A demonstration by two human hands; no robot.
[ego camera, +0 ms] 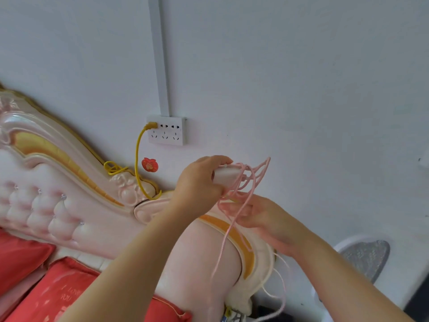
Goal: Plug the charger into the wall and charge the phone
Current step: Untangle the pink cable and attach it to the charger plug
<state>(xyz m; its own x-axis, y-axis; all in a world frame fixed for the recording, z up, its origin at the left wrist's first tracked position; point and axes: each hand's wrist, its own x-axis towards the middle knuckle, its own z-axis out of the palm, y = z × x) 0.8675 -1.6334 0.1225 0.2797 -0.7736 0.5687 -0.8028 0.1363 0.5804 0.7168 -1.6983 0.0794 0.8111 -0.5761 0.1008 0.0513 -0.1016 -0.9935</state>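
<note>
Nearest: red pillows (pixel 67 296) at lower left, on the bed under my forearms.

My right hand (pixel 262 219) sits low and right, palm up, fingers loosely spread. Strands of the pink cable (pixel 226 238) drape across the fingers; the hand cradles them more than it grips. From there the cable trails down in a long loose run past the headboard's end.

My left hand (pixel 199 182) is just above and left of the right, curled tight around the white charger (pixel 226 174). Thumb below, fingers over the top. The charger's far end pokes out to the right, and loops of the pink cable bunch around it and fan out beyond.

Behind both hands: pink and gold padded headboard (pixel 58 182), running from left edge down to centre.

On the wall: red apple sticker (pixel 150 164), and above it the white wall socket (pixel 166 130). A yellow plug (pixel 151 125) fills its upper left slot, with the yellow cord (pixel 137 163) hanging down to the headboard. Other slots look free. Charger is well apart from the socket, lower right of it. No phone that I can make out.
</note>
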